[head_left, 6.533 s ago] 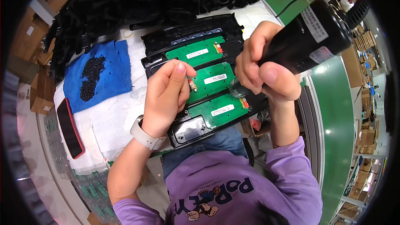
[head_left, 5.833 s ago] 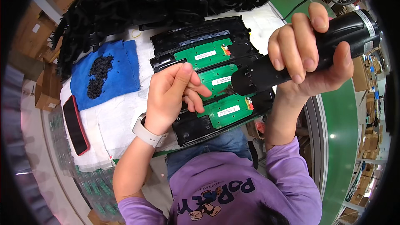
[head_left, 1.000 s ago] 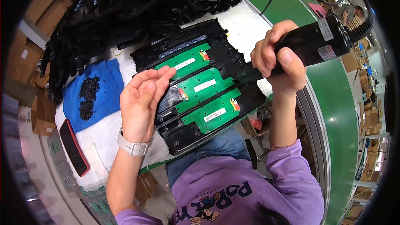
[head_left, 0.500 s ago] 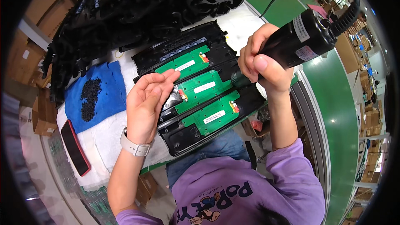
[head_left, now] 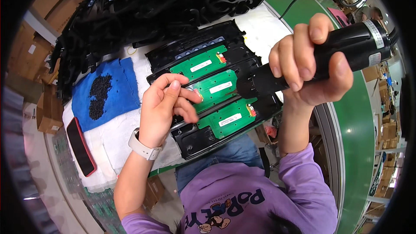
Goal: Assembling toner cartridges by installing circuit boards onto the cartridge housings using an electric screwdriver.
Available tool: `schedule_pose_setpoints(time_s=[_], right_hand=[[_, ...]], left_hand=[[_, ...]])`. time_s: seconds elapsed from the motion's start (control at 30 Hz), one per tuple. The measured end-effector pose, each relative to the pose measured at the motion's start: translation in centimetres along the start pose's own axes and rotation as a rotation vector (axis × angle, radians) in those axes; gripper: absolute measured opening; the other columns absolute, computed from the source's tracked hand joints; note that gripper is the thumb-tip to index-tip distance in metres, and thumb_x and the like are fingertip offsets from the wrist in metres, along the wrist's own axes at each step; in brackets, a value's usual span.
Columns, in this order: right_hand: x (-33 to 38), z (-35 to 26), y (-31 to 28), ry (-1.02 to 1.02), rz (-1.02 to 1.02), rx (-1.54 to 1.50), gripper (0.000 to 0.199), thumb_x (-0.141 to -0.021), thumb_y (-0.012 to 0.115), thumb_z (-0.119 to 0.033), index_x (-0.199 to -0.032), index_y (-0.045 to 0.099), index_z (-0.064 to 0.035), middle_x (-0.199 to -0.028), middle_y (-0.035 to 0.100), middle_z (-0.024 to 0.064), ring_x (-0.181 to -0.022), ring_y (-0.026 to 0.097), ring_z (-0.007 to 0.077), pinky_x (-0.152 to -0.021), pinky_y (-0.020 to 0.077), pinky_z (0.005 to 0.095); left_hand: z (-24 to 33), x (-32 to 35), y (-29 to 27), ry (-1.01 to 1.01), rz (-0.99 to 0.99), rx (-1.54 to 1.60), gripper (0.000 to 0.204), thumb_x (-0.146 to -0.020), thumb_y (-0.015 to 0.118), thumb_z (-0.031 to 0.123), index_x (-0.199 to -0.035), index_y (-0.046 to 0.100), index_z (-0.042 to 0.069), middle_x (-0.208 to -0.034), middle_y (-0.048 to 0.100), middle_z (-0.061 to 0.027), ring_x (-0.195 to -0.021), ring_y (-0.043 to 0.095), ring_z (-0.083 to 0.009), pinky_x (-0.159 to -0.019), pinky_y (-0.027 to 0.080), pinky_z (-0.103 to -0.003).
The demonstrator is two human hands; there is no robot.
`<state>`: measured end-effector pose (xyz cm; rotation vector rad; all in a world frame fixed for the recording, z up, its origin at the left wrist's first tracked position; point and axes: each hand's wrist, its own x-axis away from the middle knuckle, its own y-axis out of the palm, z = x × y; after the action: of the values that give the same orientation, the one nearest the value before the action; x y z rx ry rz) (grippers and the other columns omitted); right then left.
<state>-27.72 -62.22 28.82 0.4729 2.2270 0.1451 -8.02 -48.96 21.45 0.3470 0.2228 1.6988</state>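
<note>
My right hand (head_left: 314,67) is wrapped round a black electric screwdriver (head_left: 355,45) with a cord at its rear. The tool lies nearly level, its dark nose over the right end of the middle green circuit board (head_left: 211,96); its tip blends into the dark plastic. Over that board's left end, my left hand (head_left: 167,102) is half curled, thumb pressed against the index finger and the other fingers bent. Anything in that pinch is too small to make out. Three black plastic housings (head_left: 190,147) lie side by side, each with a green board and a white label.
On the left, a blue cloth (head_left: 117,99) carries a pile of small black screws (head_left: 99,97). A red-edged phone (head_left: 81,147) lies beside it on white cloth (head_left: 117,141). Black plastic parts (head_left: 160,6) are heaped at the back. A green surface (head_left: 357,147) runs along the right.
The screwdriver has swung to a flatter angle, its nose now showing over the middle board. My left hand has moved slightly right, and its fingers have spread and curled downward.
</note>
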Motion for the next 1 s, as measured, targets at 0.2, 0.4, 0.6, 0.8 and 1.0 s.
schedule_pose_setpoints(time_s=[0.2, 0.4, 0.6, 0.8, 1.0], right_hand=[[-1.0, 0.9, 0.9, -0.024, -0.026, -0.145, 0.033, -0.085, 0.050, -0.031, -0.104, 0.043, -0.0041, -0.066, 0.047, 0.0002, -0.049, 0.048, 0.0113, -0.061, 0.0424, 0.0317], [-1.0, 1.7, 1.9, -0.072, 0.120, -0.196, 0.033, -0.086, 0.049, -0.030, -0.103, 0.044, -0.0027, -0.064, 0.044, 0.0004, -0.048, 0.044, 0.0115, -0.060, 0.0392, 0.0319], [-0.8, 2.0, 2.2, -0.112, 0.149, -0.190, 0.032, -0.086, 0.049, -0.030, -0.103, 0.044, -0.0030, -0.063, 0.044, 0.0005, -0.048, 0.044, 0.0116, -0.061, 0.0397, 0.0321], [-0.7, 2.3, 2.0, -0.099, 0.087, -0.169, 0.033, -0.086, 0.049, -0.030, -0.104, 0.044, -0.0033, -0.065, 0.046, 0.0014, -0.048, 0.045, 0.0122, -0.061, 0.0405, 0.0319], [-0.5, 2.5, 2.4, -0.071, 0.101, -0.162, 0.032, -0.087, 0.046, -0.030, -0.104, 0.045, -0.0031, -0.064, 0.046, 0.0015, -0.048, 0.045, 0.0119, -0.060, 0.0406, 0.0315]], left_hand=[[0.4, 0.2, 0.1, 0.016, 0.023, -0.129, 0.018, -0.094, 0.041, 0.020, -0.094, 0.049, 0.004, -0.052, 0.044, 0.0010, -0.042, 0.032, -0.0028, -0.039, 0.022, -0.017], [0.3, 0.2, -0.3, -0.027, -0.046, 0.110, 0.011, -0.086, 0.052, 0.006, -0.097, 0.048, 0.005, -0.073, 0.056, -0.0045, -0.053, 0.043, -0.0068, -0.048, 0.031, -0.019], [0.3, 0.2, -0.3, -0.032, -0.129, 0.112, 0.014, -0.086, 0.054, 0.006, -0.099, 0.053, 0.002, -0.085, 0.063, -0.0104, -0.065, 0.060, -0.0123, -0.056, 0.044, -0.021], [0.4, 0.4, 0.2, -0.048, -0.158, 0.035, 0.016, -0.085, 0.059, 0.010, -0.097, 0.053, 0.001, -0.086, 0.065, -0.0132, -0.069, 0.063, -0.0153, -0.059, 0.047, -0.022], [0.7, 0.7, 0.5, -0.005, -0.152, -0.083, 0.013, -0.083, 0.056, 0.000, -0.096, 0.054, -0.002, -0.088, 0.065, -0.0162, -0.076, 0.066, -0.0201, -0.063, 0.050, -0.023]])
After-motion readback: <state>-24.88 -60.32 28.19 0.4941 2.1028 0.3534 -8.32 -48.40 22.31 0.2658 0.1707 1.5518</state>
